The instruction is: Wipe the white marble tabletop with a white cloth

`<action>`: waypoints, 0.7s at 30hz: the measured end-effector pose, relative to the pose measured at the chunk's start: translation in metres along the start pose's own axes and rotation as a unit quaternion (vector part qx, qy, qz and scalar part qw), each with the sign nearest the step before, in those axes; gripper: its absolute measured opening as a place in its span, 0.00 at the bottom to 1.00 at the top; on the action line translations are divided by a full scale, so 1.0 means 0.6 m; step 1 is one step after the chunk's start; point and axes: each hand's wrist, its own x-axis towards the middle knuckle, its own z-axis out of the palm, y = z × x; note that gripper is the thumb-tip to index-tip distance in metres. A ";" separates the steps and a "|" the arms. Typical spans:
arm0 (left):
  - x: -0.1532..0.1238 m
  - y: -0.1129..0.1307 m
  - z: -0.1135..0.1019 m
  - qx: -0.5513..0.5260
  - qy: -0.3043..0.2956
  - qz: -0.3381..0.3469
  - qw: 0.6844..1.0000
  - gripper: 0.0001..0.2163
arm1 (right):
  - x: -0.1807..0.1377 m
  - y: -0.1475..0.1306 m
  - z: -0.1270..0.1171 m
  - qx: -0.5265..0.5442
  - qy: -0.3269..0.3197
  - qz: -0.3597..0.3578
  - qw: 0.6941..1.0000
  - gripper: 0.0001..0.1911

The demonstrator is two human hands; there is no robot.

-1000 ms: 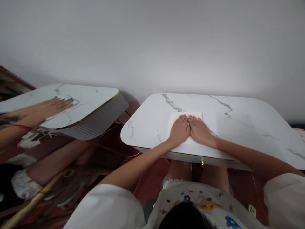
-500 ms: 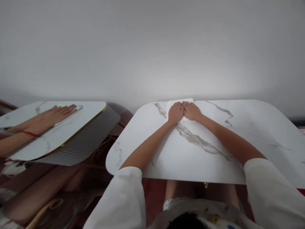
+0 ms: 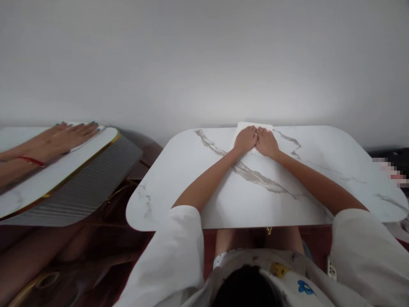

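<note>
A folded white cloth (image 3: 252, 126) lies at the far edge of a white marble-patterned table (image 3: 179, 187), close to the wall. My left hand (image 3: 245, 140) and my right hand (image 3: 267, 143) rest side by side on top of it, thumbs touching, fingers stretched forward and lying flat. Both arms reach straight across the tabletop, and the hands cover most of the cloth. Neither hand grips anything.
A plain white wall (image 3: 204, 64) rises right behind the table. On the left, what looks like a mirror (image 3: 64, 170) shows a marble tabletop and an arm with a red wrist band. Reddish-brown floor shows under the table. A gold drawer knob (image 3: 269, 230) sits at the near edge.
Both hands slid the cloth from the table's near edge across to its far edge by the wall. Over the last half second they have stayed there.
</note>
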 end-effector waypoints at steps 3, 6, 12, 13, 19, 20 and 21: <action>-0.050 0.027 -0.012 0.007 -0.015 0.025 1.000 0.21 | -0.061 -0.026 -0.016 -0.004 -0.001 0.009 1.000 0.29; -0.118 0.040 -0.034 0.029 -0.024 0.026 0.999 0.22 | -0.117 -0.071 -0.033 0.012 -0.003 0.000 1.000 0.29; -0.292 0.076 -0.092 0.048 -0.020 -0.027 0.998 0.23 | -0.230 -0.172 -0.074 0.049 -0.046 -0.068 0.995 0.29; -0.319 0.088 -0.101 0.048 -0.019 -0.038 0.998 0.23 | -0.250 -0.182 -0.081 0.057 -0.052 -0.082 0.994 0.29; -0.398 0.177 -0.118 0.005 -0.040 -0.072 0.997 0.24 | -0.357 -0.168 -0.115 0.090 -0.042 -0.121 0.988 0.30; -0.394 0.191 -0.115 -0.014 -0.052 -0.067 0.996 0.25 | -0.369 -0.154 -0.119 0.085 -0.038 -0.115 0.989 0.30; -0.386 0.204 -0.111 -0.036 -0.064 -0.063 0.995 0.25 | -0.380 -0.138 -0.122 0.077 -0.034 -0.107 0.991 0.30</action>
